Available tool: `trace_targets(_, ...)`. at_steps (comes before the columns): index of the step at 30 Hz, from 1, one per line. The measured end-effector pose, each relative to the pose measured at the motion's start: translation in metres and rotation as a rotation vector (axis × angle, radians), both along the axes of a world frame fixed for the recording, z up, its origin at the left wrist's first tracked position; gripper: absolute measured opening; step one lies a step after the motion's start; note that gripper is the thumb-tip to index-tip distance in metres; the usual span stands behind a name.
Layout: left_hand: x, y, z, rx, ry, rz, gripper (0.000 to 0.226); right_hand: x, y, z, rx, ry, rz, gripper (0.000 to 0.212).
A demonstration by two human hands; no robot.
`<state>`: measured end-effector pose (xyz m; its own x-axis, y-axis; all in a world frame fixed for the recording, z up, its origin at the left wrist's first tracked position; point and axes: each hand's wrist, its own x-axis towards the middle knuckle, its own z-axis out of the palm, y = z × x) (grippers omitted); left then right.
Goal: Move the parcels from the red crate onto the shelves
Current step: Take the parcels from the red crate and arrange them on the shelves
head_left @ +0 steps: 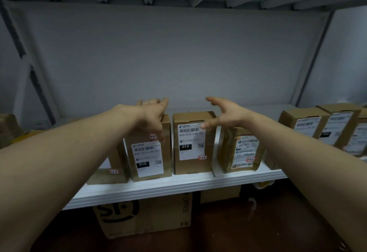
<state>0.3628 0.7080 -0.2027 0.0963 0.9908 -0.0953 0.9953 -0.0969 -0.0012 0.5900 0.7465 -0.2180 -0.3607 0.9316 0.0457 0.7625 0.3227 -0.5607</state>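
- Grey wall behind, white shelf in front of me: three parcels upright at centre, namely a left "010" box, a right "010" box and a taped parcel.
- Three more boxes stand further right.
- My left hand and right hand hover spread wide over the two "010" boxes, gripping nothing.
- One SF carton sits below.
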Motion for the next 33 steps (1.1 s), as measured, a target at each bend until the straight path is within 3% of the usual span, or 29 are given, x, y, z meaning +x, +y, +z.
trace_targets(3, 0.022, 0.009, 0.004, 0.066, -0.01, -0.03, 0.122, 0.028, 0.002, 0.007, 0.037, 0.062, -0.073, 0.065)
trace_targets(5, 0.044, 0.015, 0.006, 0.124, -0.045, -0.066, 0.116, 0.055, 0.003, 0.009, 0.086, 0.091, -0.164, 0.06)
trace_targets(9, 0.1, 0.028, 0.006, 0.213, -0.062, -0.188, 0.104, 0.118, 0.005, 0.018, 0.201, -0.093, -0.331, 0.07)
trace_targets(13, 0.164, 0.036, -0.001, 0.201, -0.069, -0.307, 0.1, 0.174, 0.009, 0.017, 0.083, -0.565, -0.355, 0.092)
trace_targets(17, 0.213, 0.044, -0.013, 0.143, -0.026, -0.357, 0.101, 0.208, 0.018, 0.0, 0.045, -0.724, -0.318, 0.118)
trace_targets(20, 0.233, 0.051, -0.024, 0.081, -0.002, -0.337, 0.101, 0.217, 0.026, -0.01, 0.08, -0.709, -0.261, 0.115)
trace_targets(24, 0.24, 0.061, -0.038, 0.023, 0.01, -0.314, 0.093, 0.224, 0.035, -0.013, 0.155, -0.589, -0.218, 0.092)
trace_targets(30, 0.24, 0.064, -0.047, 0.005, 0.047, -0.323, 0.059, 0.222, 0.044, -0.015, 0.152, -0.461, -0.17, 0.083)
trace_targets(33, 0.238, 0.062, -0.049, 0.03, 0.056, -0.336, 0.054, 0.214, 0.047, -0.016, 0.159, -0.44, -0.146, 0.082)
